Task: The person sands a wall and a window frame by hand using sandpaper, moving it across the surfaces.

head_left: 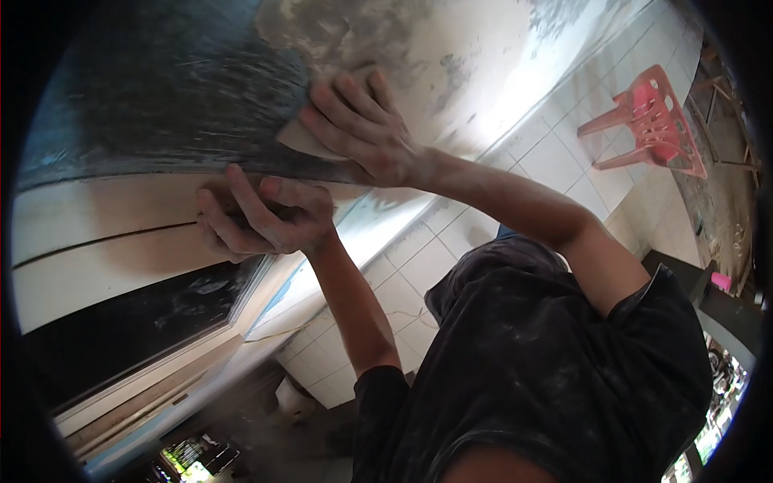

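Observation:
My right hand [362, 129] presses a pale piece of sandpaper [306, 143] flat against the wall [185, 105], its fingers bent over the sheet. Around it the wall surface is dark grey and streaked on one side, pale and blotchy on the other. My left hand [270, 213] is turned palm up with the fingers curled and apart, and I see nothing in it. One of its fingertips reaches the lower edge of the dark patch, beside the cream-coloured trim [121, 217]. Pale dust coats both hands.
Below the trim is a dark, framed opening [161, 314]. A red plastic chair [656, 125] stands on the white tiled floor [419, 266] to the right. A thin cord [346, 315] runs near the wall's base. A pink object [721, 281] sits at the far right.

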A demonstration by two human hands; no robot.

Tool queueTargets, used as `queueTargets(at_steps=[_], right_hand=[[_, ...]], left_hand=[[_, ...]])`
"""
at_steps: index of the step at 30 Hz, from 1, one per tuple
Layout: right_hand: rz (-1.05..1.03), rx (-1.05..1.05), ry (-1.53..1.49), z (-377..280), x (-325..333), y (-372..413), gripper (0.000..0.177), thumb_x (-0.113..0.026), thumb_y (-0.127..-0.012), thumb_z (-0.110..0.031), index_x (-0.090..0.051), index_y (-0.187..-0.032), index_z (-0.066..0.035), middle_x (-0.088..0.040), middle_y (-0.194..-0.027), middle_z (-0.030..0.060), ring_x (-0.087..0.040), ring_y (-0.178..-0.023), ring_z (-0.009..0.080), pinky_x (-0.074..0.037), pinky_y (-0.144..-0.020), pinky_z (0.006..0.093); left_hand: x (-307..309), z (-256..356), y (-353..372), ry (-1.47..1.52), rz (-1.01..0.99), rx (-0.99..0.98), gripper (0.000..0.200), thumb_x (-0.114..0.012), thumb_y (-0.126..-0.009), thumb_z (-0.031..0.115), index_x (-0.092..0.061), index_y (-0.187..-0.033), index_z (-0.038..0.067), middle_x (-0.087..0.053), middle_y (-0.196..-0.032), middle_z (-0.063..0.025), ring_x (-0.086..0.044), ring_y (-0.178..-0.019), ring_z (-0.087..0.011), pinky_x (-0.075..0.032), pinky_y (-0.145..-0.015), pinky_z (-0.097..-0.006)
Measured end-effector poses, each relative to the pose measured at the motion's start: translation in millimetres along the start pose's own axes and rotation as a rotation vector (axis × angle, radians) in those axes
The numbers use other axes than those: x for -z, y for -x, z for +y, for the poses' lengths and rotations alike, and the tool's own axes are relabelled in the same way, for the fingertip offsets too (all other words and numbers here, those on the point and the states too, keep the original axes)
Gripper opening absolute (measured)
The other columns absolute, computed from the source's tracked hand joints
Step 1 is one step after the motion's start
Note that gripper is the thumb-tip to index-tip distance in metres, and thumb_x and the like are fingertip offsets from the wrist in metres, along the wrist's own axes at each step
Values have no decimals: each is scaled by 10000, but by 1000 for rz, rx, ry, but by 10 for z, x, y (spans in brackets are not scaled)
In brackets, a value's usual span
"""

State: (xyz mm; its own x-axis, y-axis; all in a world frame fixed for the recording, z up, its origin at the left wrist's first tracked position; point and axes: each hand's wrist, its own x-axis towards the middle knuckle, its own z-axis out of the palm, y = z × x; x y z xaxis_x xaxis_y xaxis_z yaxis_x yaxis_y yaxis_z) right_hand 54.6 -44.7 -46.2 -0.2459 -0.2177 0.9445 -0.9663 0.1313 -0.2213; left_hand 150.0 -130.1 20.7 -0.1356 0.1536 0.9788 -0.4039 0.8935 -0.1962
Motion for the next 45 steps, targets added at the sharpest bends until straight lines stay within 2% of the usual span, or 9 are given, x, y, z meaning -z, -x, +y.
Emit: queueTargets(at_steps=[7,10,13,19,25,31,34,37,45], right_hand=[[-79,143,41,190,-120,612,624,-652,-754,-313,-459,-1332,-177,-361,-1434,32,-318,-1315,219,-270,-1032,490],[-69,64,-96,63,27,200,543,-677,-741,-182,-532,-1259,-104,-419,-1380,79,-290,-1335,246,-316,-952,498],[67,3,-24,6,51,-145,577,-652,-761,-290,-492,-1306,-192,-402,-1404,7,-332,-1303,207,-305,-1004,456],[-39,78,-16,180,-80,596,590,-670,-756,-228,-481,-1313,-178,-404,-1401,22,-329,-1307,203,-270,-1041,454],[132,-167,-42,-18,110,-238,541,-645,-778,-233,-494,-1295,-186,-408,-1398,16,-342,-1295,204,-287,-1033,451],[55,32,-129,15,-141,445,481,-642,-794,-177,-531,-1259,-124,-402,-1413,53,-274,-1356,251,-279,-990,515],[-16,3,-158,-9,-23,311,448,-626,-809,-191,-544,-1246,-141,-438,-1385,34,-316,-1330,234,-297,-980,493],[112,-53,-229,-65,101,-205,425,-621,-815,-188,-556,-1235,-175,-478,-1343,10,-366,-1281,213,-336,-946,465],[-12,96,-216,7,-30,216,475,-603,-813,-124,-518,-1280,-150,-424,-1399,17,-251,-1368,206,-257,-1018,455]], left_hand=[[-12,-14,-36,33,16,4,298,-413,-951,235,-585,-1116,56,-437,-1269,-145,-384,-1150,-296,-346,-910,-447],[-5,15,-42,41,-5,4,300,-409,-951,230,-569,-1134,54,-426,-1271,-140,-377,-1156,-293,-341,-912,-452],[6,34,-41,2,-18,-12,304,-407,-951,231,-554,-1149,54,-420,-1272,-140,-374,-1161,-292,-337,-920,-460],[-17,17,-41,18,-14,-14,293,-420,-946,211,-543,-1157,49,-402,-1283,-151,-369,-1169,-305,-337,-932,-480],[58,16,-39,47,-113,-17,311,-438,-918,191,-534,-1178,49,-374,-1309,-152,-352,-1193,-343,-341,-937,-505],[234,9,-61,39,-264,-11,364,-467,-860,133,-518,-1213,57,-360,-1331,-153,-332,-1232,-364,-344,-942,-527],[271,15,-74,8,-302,-17,374,-472,-858,131,-510,-1223,63,-349,-1341,-158,-331,-1246,-352,-341,-952,-532],[331,71,-51,-56,-348,9,367,-468,-868,144,-508,-1225,67,-342,-1347,-160,-331,-1253,-339,-339,-961,-530],[336,-12,-97,30,-330,-29,335,-459,-892,178,-530,-1199,64,-354,-1338,-166,-339,-1245,-348,-347,-962,-524]])
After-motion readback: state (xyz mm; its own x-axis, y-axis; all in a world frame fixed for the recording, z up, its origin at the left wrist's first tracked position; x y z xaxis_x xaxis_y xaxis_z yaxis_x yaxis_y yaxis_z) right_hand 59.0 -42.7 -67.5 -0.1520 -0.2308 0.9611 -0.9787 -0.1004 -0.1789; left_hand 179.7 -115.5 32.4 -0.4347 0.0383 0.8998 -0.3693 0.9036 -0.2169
